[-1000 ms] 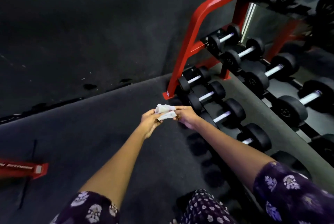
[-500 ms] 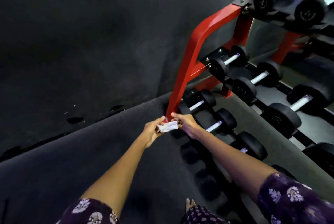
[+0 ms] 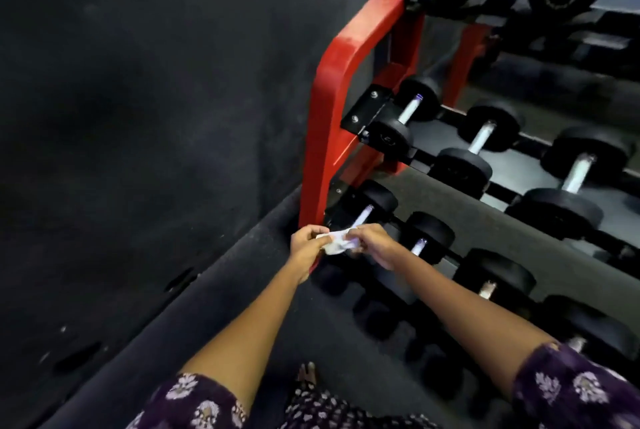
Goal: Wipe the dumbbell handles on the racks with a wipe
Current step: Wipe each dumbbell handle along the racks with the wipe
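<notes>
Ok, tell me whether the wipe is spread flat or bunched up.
Bunched up. The wipe is a small crumpled wad pinched between the left hand and the right hand, not spread flat.

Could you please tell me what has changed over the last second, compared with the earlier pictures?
Both hands, left hand and right hand, carried the wipe forward to the end dumbbell on the lowest shelf beside the red frame, and bunched it smaller. Nothing was let go: both hands still pinch the wipe, and it does not clearly touch the handle yet. The dumbbells stayed put.
</notes>
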